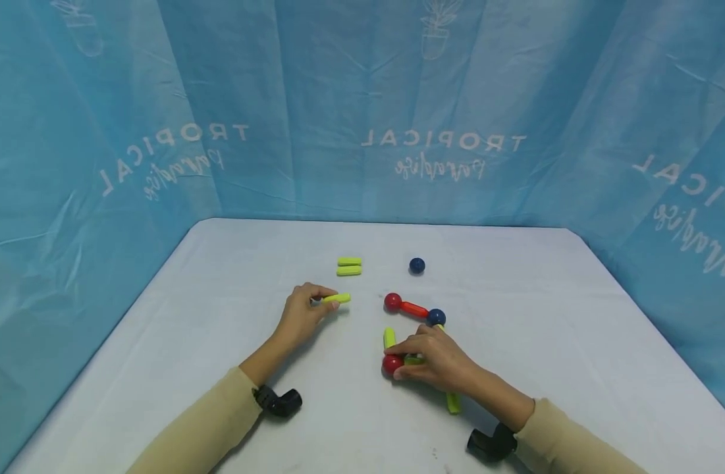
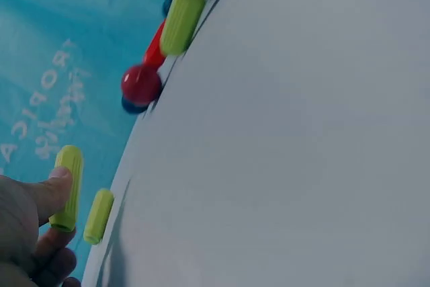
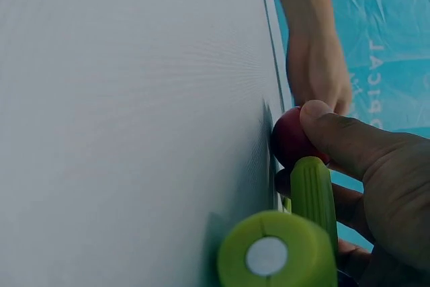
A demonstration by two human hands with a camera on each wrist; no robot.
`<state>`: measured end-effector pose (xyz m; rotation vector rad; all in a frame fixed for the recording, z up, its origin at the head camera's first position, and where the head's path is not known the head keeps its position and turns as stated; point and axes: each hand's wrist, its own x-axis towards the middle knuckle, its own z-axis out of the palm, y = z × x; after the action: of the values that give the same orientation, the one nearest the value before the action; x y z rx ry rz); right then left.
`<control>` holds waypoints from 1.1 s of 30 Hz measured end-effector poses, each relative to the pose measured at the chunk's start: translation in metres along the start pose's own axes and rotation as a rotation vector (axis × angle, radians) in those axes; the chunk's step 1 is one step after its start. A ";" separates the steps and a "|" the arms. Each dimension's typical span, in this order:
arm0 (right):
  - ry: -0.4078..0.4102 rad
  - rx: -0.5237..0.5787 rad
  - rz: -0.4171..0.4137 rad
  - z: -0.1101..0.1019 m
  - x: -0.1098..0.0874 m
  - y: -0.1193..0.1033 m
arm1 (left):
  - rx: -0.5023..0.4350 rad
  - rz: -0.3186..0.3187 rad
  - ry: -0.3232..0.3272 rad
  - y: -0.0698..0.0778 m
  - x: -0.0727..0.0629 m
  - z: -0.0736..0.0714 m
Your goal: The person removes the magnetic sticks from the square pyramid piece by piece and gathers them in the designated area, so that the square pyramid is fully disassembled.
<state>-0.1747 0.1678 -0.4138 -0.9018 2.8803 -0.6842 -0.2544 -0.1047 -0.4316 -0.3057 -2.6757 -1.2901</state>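
Observation:
My left hand (image 1: 303, 315) pinches a ridged yellow-green toy building rod (image 1: 337, 298) between thumb and fingers, left of the joined pieces. With thumb and fingers, my right hand (image 1: 439, 359) grips a red ball (image 3: 292, 138), which has a yellow-green rod (image 3: 312, 189) against it. Another yellow-green rod (image 1: 389, 338) points away from that ball toward the back. Beyond the right hand, a red rod (image 1: 414, 309) links a second red ball (image 1: 392, 302) to a blue ball (image 1: 436, 317). One more green rod (image 1: 454, 403) pokes out below the right hand, which hides its upper part.
Two yellow-green rods (image 1: 349, 270) lie side by side farther back on the white table (image 1: 249, 250). A loose blue ball (image 1: 417, 266) sits to their right. Behind the table hangs a blue printed curtain (image 1: 338, 79). Each wrist carries a black camera (image 1: 279, 401).

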 end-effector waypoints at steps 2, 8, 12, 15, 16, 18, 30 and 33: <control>0.000 0.002 0.000 0.001 0.000 0.000 | 0.007 -0.005 0.026 -0.004 0.018 0.007; 0.007 -0.008 -0.005 0.003 -0.003 -0.002 | 0.062 -0.012 0.057 -0.008 0.050 0.026; 0.008 -0.014 -0.014 0.003 -0.003 -0.003 | 0.116 -0.015 0.072 -0.008 0.059 0.034; 0.010 -0.026 -0.009 0.002 -0.003 -0.003 | 0.133 -0.016 0.085 -0.006 0.064 0.037; 0.010 -0.029 -0.007 0.001 -0.003 -0.003 | 0.137 -0.018 0.090 -0.006 0.065 0.038; 0.010 -0.030 -0.006 0.001 -0.002 -0.003 | 0.150 -0.030 0.101 -0.005 0.067 0.039; 0.012 -0.022 -0.020 0.001 0.001 0.000 | 0.211 -0.055 0.141 -0.004 0.078 0.046; -0.001 -0.032 -0.011 0.000 0.000 0.000 | 0.208 -0.055 0.145 -0.005 0.079 0.048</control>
<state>-0.1747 0.1682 -0.4135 -0.9219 2.8961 -0.6402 -0.3344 -0.0613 -0.4474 -0.1088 -2.6799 -0.9937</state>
